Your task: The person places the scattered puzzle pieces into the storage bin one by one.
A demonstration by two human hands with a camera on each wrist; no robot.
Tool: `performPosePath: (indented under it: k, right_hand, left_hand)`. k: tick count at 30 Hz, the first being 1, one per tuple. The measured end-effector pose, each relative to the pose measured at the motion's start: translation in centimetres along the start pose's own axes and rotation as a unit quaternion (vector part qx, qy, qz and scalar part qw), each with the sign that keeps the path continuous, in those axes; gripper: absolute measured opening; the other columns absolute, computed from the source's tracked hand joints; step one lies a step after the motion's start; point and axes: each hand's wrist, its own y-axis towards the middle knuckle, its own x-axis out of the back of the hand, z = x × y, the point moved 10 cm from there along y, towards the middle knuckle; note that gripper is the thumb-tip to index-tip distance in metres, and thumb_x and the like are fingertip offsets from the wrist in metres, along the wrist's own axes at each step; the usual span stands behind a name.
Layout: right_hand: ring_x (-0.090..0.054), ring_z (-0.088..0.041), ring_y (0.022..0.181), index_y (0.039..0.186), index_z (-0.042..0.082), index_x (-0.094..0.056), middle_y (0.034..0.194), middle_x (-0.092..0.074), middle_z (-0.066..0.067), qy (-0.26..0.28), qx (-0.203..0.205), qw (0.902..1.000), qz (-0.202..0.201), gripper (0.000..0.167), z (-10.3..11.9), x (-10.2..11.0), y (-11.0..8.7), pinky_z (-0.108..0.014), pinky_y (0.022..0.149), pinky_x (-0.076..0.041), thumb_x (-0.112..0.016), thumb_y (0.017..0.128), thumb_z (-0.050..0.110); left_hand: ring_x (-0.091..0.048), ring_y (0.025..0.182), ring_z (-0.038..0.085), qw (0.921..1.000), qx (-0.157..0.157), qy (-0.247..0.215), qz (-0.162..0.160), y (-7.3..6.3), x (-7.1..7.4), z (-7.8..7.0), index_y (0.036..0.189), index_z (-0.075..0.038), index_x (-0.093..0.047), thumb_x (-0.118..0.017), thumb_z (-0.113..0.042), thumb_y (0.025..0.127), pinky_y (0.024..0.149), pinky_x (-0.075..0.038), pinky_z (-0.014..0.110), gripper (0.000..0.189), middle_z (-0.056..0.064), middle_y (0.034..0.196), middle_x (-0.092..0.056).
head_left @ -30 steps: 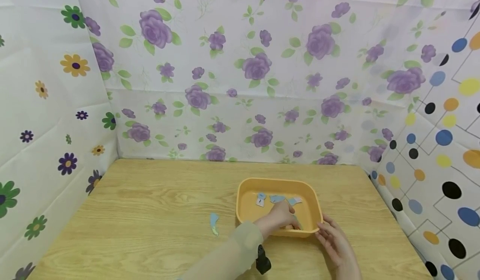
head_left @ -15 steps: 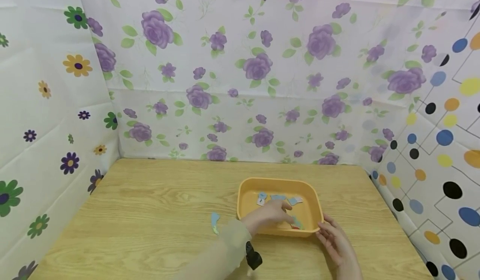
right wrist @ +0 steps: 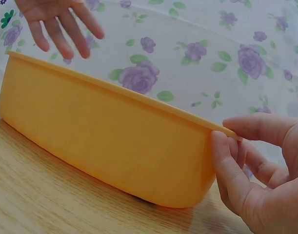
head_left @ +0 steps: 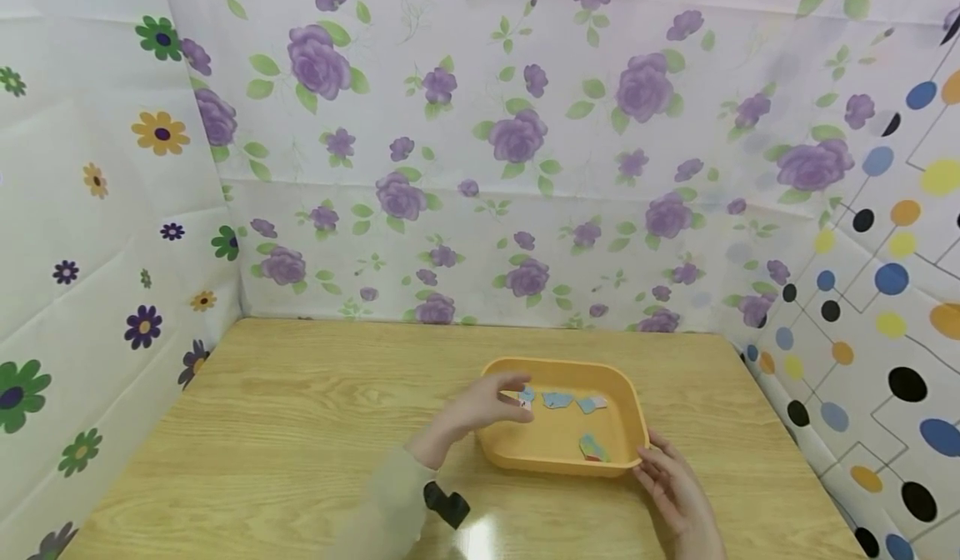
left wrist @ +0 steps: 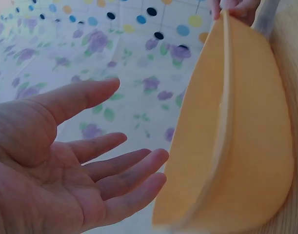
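Note:
The yellow plastic tub (head_left: 525,462) sits on the table. My left hand (head_left: 483,406) hovers over its left rim with fingers spread and nothing in them, as the left wrist view also shows. With thumb and fingers, my right hand (right wrist: 266,165) pinches the rim at the tub's near right corner. Inside the tub lie several flat picture pieces. A green and red piece (head_left: 592,447) is at the near right, a light blue piece (head_left: 557,400) at the back, and a blue and white piece (head_left: 591,404) beside it. Another blue and white piece (head_left: 527,395) is partly covered by my left hand.
A wood-grain table (head_left: 300,427) bears the tub, right of its middle. Flowered cloth (head_left: 450,143) stands behind the table, with a dotted cloth (head_left: 892,327) on the right side. A black strap mount (head_left: 446,504) is on my left wrist.
My left hand has lifted from the green and red piece and moved left, its fingers spreading. The loose piece left of the tub is now hidden behind my left arm. My right hand stays put.

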Motion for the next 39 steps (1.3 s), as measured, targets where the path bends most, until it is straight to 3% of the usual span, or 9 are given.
performPosePath:
  k: [8, 12, 18, 27, 35, 39]
  right_hand:
    - [-0.056, -0.003, 0.089, 0.116, 0.026, -0.049, 0.103, -0.056, 0.007, 0.003, 0.001, 1.0000, 0.001, 0.022, -0.1, 0.0, 0.0, -0.013, 0.081, -0.053, -0.052, 0.099, 0.012]
    - [-0.056, -0.002, 0.087, 0.109, 0.030, -0.054, 0.102, -0.056, 0.007, 0.006, 0.007, 0.9999, 0.005, 0.020, -0.1, 0.2, 0.0, -0.013, 0.081, -0.053, -0.052, 0.099, 0.012]
    - [-0.056, -0.002, 0.086, 0.107, 0.031, -0.056, 0.102, -0.056, 0.007, 0.010, 0.013, 0.9998, 0.013, 0.021, 0.0, 0.2, -0.3, -0.013, 0.080, -0.053, -0.051, 0.100, 0.012]
    - [-0.056, -0.002, 0.088, 0.105, 0.032, -0.058, 0.102, -0.056, 0.008, 0.018, 0.008, 0.9998, 0.010, 0.022, -0.2, 0.1, -0.3, -0.013, 0.081, -0.053, -0.052, 0.100, 0.012]
    - [-0.055, -0.002, 0.088, 0.110, 0.029, -0.053, 0.104, -0.055, 0.007, 0.011, 0.016, 0.9996, 0.018, 0.020, -0.1, 0.0, -0.2, -0.013, 0.082, -0.053, -0.051, 0.100, 0.012]
    - [-0.055, -0.002, 0.087, 0.111, 0.029, -0.053, 0.104, -0.056, 0.007, 0.009, 0.017, 0.9997, 0.017, 0.020, -0.1, -0.1, -0.1, -0.013, 0.082, -0.053, -0.051, 0.100, 0.012]
  left_hand:
    - [-0.049, 0.128, 0.043, 0.9977, 0.022, -0.022, -0.060, -3.6, 5.4, 2.8, 0.148, 0.000, -0.039, -0.071, -0.021, 0.090, 0.102, -0.047, 0.053, 0.069, 0.026, 0.148, -0.042]
    - [-0.047, 0.129, 0.044, 0.9948, 0.033, -0.036, -0.089, -5.2, 6.9, 4.3, 0.148, 0.000, -0.038, -0.070, -0.022, 0.091, 0.104, -0.046, 0.053, 0.069, 0.027, 0.147, -0.041]
    - [-0.046, 0.129, 0.045, 0.9924, 0.038, -0.049, -0.106, -7.0, 7.3, 6.4, 0.147, 0.004, -0.037, -0.069, -0.020, 0.091, 0.105, -0.045, 0.054, 0.068, 0.030, 0.147, -0.040]
    - [-0.041, 0.131, 0.048, 0.9820, 0.082, -0.081, -0.150, -9.1, 7.4, 10.0, 0.146, 0.003, -0.037, -0.071, -0.015, 0.089, 0.104, -0.041, 0.061, 0.069, 0.030, 0.148, -0.037]
    - [-0.041, 0.128, 0.050, 0.9765, 0.089, -0.052, -0.189, -9.7, 7.5, 11.2, 0.142, 0.007, -0.042, -0.074, -0.011, 0.084, 0.104, -0.036, 0.067, 0.069, 0.032, 0.143, -0.043]
    - [-0.041, 0.128, 0.052, 0.9766, 0.091, -0.036, -0.191, -9.7, 7.3, 11.4, 0.141, 0.009, -0.042, -0.074, -0.007, 0.081, 0.106, -0.036, 0.065, 0.070, 0.034, 0.141, -0.044]
